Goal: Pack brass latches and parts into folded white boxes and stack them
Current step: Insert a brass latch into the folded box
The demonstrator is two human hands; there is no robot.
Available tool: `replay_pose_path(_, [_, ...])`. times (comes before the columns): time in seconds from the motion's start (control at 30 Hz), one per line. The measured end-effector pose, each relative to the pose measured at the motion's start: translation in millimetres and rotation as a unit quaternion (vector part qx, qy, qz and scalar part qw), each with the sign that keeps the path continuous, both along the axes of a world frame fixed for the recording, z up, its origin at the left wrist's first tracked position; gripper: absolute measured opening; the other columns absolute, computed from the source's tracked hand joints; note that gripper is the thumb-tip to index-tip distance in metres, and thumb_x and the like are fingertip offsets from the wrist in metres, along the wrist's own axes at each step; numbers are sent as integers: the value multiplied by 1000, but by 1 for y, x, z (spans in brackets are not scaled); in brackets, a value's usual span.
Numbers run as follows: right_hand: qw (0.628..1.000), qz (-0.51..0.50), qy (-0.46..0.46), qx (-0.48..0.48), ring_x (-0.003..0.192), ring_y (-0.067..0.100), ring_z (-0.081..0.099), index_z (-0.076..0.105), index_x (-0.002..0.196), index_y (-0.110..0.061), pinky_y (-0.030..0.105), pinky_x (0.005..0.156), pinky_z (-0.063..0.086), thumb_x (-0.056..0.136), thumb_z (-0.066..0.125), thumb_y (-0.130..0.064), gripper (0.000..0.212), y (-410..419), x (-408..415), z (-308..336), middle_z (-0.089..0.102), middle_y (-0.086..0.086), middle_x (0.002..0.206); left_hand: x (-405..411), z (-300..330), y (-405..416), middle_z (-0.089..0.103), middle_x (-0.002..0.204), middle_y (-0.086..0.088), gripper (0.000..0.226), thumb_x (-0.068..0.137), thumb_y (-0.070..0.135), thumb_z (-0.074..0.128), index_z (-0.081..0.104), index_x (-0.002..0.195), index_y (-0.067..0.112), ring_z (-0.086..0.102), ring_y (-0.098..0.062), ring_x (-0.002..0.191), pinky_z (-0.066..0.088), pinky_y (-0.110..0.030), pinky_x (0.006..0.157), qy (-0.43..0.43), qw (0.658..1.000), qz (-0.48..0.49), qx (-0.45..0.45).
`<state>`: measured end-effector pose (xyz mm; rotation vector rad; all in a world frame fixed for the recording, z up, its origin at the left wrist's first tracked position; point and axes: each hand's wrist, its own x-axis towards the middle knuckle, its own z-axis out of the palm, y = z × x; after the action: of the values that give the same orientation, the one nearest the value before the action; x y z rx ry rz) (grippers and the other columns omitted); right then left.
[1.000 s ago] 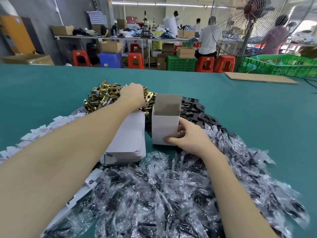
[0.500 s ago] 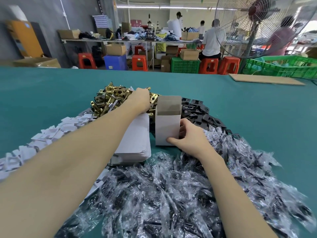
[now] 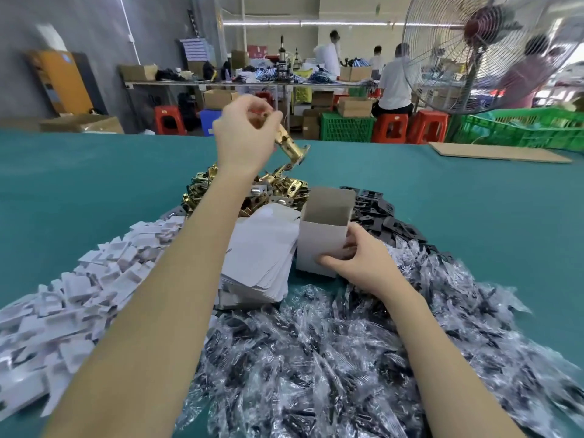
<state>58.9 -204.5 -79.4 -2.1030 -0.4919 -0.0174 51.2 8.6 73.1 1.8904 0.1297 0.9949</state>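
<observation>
The brass latch [image 3: 289, 147] hangs tilted in the air, pinched at its upper end by the curled fingers of the left hand [image 3: 245, 134]; this grip is raised above the brass latch pile [image 3: 278, 188]. Below and to the right of it, the open white box [image 3: 325, 232] stands upright on the green desk [image 3: 474, 210], the right hand [image 3: 363, 263] clamped around its lower right side. Flat box blanks [image 3: 262, 257] lie stacked just left of the box; bagged parts [image 3: 316, 358] surround the right wrist.

box [image 3: 319, 241] mouth open from above; flat carton stack [image 3: 262, 254] tight on its left, black plates [image 3: 388, 216] right, bagged parts [image 3: 331, 358] crowd the near tabletop [image 3: 474, 216].
</observation>
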Motion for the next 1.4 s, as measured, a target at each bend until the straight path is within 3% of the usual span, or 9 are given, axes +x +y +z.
replay_pose_path(0.1, [999,3,-11,31,79,-9,62,52,113,-42,6,57,46,79,84,-40,46,-1,-1,3,65,-17,98,-34,-2,-10,76,91,-4,8,94,16,71,68,102,14,76,-13,82,63,-30,66,-41,983,-81,-159])
replay_pose_path(0.2, [1000,13,-10,16,79,-5,64,50,118,-44,8,59,46,83,81,-38,47,-4,-1,6,65,-18,100,-52,-5,-24,77,86,-2,9,94,15,71,69,102,11,77,-17,82,63,-30,66,-42,972,-139,-184])
replay_pose_path(0.33, [998,44,32,10,99,9,67,51,128,-41,28,80,58,85,80,-35,52,-10,0,8,67,-10,112,-52,-19,-41,76,87,-8,11,92,15,74,73,102,10,76,-16,79,63,-33,66,-6,982,-149,-118])
replay_pose_path(0.43, [998,54,37,6,98,13,68,53,127,-39,38,85,60,84,80,-36,51,-11,-1,9,69,-7,111,-46,-34,-46,76,87,-4,10,90,17,76,74,99,13,75,-14,80,64,-34,66,6,989,-129,-77])
replay_pose_path(0.73, [998,55,34,12,89,9,69,54,122,-43,29,74,60,83,80,-38,48,-12,-2,10,69,-8,107,-40,-43,-46,75,81,7,12,84,27,81,72,91,22,73,-6,76,63,-38,76,46,985,-142,81])
replay_pose_path(1.0, [998,54,35,12,89,7,69,55,123,-42,30,76,60,83,80,-39,47,-13,-1,9,69,-12,106,-40,-42,-42,73,86,9,9,85,25,81,77,93,26,73,-11,78,62,-37,79,64,983,-129,114])
replay_pose_path(1.2, [998,59,33,10,88,7,70,56,120,-43,32,77,60,82,80,-38,45,-14,-2,10,70,-11,106,-45,-38,-40,70,81,17,11,85,21,81,81,96,24,67,0,78,50,-10,79,136,930,-154,304])
replay_pose_path(1.3, [998,59,33,7,88,8,70,56,119,-42,33,75,60,83,80,-38,43,-14,-3,10,70,-9,106,-46,-35,-45,63,78,18,10,87,19,78,80,96,23,60,-2,76,47,-17,84,144,905,-151,371])
replay_pose_path(1.4, [998,56,28,1,88,8,70,56,114,-40,32,75,59,82,80,-40,39,-14,-3,10,70,-9,105,-46,-38,-56,73,92,6,13,90,14,70,78,97,22,63,-13,89,52,-32,90,172,882,-147,413])
